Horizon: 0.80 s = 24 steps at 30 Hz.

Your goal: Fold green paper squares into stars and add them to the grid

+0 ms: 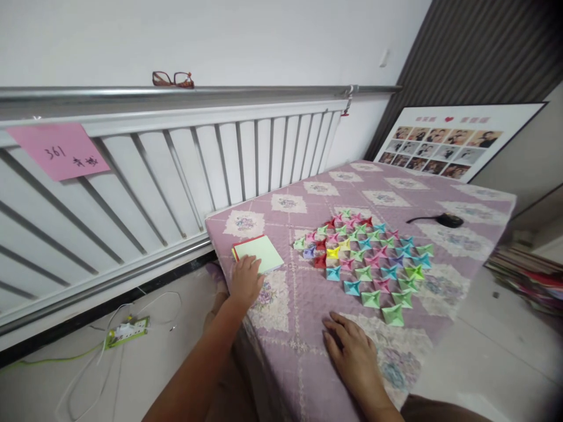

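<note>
1. The stack of square paper (266, 252) was placed near the left edge of the purple quilted cloth (303, 328), beside the white radiator (264, 152). A pale green sheet was seen on top, with a red edge and a yellow edge showing beneath it.
2. The near left corner of the stack was covered by the left hand (247, 278). Its fingers were laid flat on the top sheet and were held open, only slightly spread.
3. The right hand (352, 349) was rested palm down on the cloth, near the front edge. Its fingers were loosely curved and parted in an open shape.
4. Between the stack and the black object (449, 220), the folded paper pieces (363, 273) were arranged in slanting rows. Green, blue, pink, red, yellow and purple were shown among them, and four points were formed on many.
5. The black object, by which a thin curved handle was borne, was set on the cloth to the right of the pieces.
6. Behind the cloth's far edge, a photo board (440, 143) was propped at a slant.
7. The glasses (173, 80) were perched on the metal pipe (264, 91), and a pink note (57, 149) marked "361" was attached to the radiator.
</note>
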Available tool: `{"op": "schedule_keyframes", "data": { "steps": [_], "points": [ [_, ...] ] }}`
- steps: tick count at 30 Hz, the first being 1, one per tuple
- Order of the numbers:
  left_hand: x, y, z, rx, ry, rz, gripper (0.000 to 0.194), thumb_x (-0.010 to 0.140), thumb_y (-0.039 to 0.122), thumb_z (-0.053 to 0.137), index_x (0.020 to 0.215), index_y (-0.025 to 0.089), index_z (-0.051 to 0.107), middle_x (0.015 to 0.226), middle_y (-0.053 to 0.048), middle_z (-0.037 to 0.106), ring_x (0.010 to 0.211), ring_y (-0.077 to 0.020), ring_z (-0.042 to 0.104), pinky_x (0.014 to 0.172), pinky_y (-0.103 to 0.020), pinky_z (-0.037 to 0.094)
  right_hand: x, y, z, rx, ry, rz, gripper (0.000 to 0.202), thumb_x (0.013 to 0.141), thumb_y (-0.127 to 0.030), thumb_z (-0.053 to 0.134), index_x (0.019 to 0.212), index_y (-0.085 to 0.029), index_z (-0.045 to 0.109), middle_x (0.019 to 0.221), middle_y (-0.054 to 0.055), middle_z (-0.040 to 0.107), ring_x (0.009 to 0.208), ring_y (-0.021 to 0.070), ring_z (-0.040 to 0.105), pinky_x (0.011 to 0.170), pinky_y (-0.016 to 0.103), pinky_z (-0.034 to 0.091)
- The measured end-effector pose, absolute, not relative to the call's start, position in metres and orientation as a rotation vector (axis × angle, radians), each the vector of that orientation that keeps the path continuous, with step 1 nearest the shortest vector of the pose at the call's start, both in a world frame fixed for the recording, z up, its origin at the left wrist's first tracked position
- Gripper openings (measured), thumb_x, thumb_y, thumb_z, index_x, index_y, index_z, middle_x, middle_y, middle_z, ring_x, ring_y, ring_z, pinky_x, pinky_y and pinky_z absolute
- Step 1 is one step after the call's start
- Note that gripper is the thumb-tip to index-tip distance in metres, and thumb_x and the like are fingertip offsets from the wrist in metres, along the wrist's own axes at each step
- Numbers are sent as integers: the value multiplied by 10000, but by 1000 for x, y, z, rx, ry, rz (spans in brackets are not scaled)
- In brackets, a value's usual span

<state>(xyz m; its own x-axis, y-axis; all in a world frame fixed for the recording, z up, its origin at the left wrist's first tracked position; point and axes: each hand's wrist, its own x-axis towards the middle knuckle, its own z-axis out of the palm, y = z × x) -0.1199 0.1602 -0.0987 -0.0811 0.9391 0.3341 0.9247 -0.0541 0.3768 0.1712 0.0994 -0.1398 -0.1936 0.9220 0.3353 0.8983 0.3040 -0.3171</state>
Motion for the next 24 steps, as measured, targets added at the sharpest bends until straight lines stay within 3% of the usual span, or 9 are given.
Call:
{"op": "schedule_keyframes", "data": {
  "steps": [3,7,16,24],
  "points": [
    [-131,176,-100,2175,2129,635,469,811,274,587,1261,188,491,1387,-114,440,1331,-308,291,1091,-474,236,171,99,-139,-1605,-2109,60,261,844,-391,468,978,-297,672,1164,39,632,1082,246,556,846,427,421],
    [-138,187,-107,2174,2087,515,493,798,315,605,1257,177,493,1357,-129,469,1274,-292,375,1069,-427,272,171,99,-140,-1594,-2108,60,255,841,-387,475,974,-297,673,1151,33,639,1077,242,561,851,423,419],
    [-145,194,-115,2198,2028,574,340,839,310,559,1145,161,575,1222,-115,578,1171,-251,480,1032,-370,336,171,100,-140,-1636,-2102,110,261,835,-391,474,964,-292,677,1163,40,635,1083,251,555,850,431,411],
    [-147,200,-112,2211,2011,574,260,923,283,406,1045,177,610,1037,-70,652,1010,-197,565,931,-316,408,171,100,-141,-1642,-2107,111,252,843,-382,474,971,-295,673,1164,31,632,1096,243,546,854,421,406]
  ]
}}
